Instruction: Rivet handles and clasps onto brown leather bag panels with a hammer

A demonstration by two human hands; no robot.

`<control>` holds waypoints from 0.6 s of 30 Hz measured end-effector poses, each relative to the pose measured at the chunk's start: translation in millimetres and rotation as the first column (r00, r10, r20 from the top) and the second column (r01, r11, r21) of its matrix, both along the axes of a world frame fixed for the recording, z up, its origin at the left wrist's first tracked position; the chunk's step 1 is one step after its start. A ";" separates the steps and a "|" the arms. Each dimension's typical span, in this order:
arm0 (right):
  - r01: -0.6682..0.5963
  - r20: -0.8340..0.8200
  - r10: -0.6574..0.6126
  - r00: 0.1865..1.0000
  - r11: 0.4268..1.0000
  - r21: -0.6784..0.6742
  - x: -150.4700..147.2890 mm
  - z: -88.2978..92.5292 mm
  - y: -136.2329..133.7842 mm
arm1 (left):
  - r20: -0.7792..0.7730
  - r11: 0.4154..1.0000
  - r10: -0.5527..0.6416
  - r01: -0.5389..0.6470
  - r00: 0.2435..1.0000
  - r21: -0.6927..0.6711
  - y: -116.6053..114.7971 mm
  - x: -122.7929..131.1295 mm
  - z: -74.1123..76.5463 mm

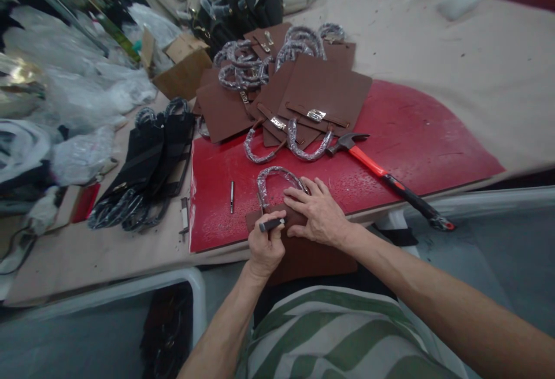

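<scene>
A brown leather bag panel (310,254) with a plastic-wrapped handle (277,176) lies at the near edge of a red cutting mat (390,136). My left hand (265,246) is closed around a dark pen-like tool (272,224), its tip on the panel's top edge. My right hand (318,211) lies flat on the panel, fingers spread, pressing it down just below the handle.
A stack of brown panels with wrapped handles (299,89) sits farther back on the mat. An orange-and-black hammer (385,176) lies to the right. A small metal punch (232,197) rests at left. Black bag pieces (147,165) and plastic bags crowd the left side.
</scene>
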State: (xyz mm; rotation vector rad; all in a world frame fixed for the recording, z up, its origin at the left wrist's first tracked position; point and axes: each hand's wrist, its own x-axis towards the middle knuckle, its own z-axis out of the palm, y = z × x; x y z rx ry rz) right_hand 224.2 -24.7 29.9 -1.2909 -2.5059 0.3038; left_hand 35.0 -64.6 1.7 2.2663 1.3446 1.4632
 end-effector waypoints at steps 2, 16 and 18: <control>0.005 0.007 -0.005 1.000 1.000 0.002 -0.1 0.7 0.0 | -0.013 1.000 -0.006 0.006 1.000 0.014 -0.3 -0.4 -0.9; 0.020 -0.007 -0.020 1.000 0.999 0.028 0.8 -1.0 0.1 | 0.017 1.000 -0.017 0.017 1.000 0.011 3.1 1.7 -0.4; 0.017 -0.013 -0.017 1.000 0.999 0.036 1.0 -1.7 0.3 | 0.012 1.000 -0.021 0.021 1.000 -0.006 4.1 2.2 -0.3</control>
